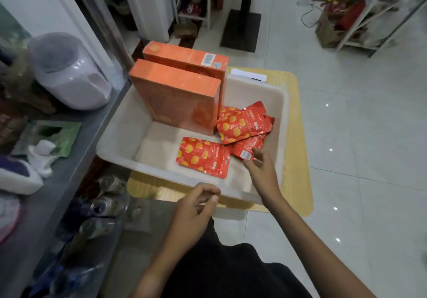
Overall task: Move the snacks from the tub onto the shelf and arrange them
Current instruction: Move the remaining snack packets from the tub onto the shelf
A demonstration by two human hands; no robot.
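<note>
The right hand [260, 166] is reaching into the tub [120, 136] with its fingers loosely spread and holding nothing, the fingertips hovering at the corner of the small red pouch [248, 146] that is lying partly under the others; from those fingertips the pouch is sitting toward eleven o'clock, its long axis running from about seven to one. The left hand [198, 203] is hanging over the tub's near rim, fingers curled in narrow and empty (clearly the farther of the two from any packet). A second pouch [204, 157] is lying flat at nine o'clock of the right hand, a third [245, 122] at twelve, all glossy red foil with yellow blobs, slightly crinkled. Two orange boxes [175, 99] are standing upright at the tub's far left. The shelf [76, 159] is lying at nine o'clock of the tub.
</note>
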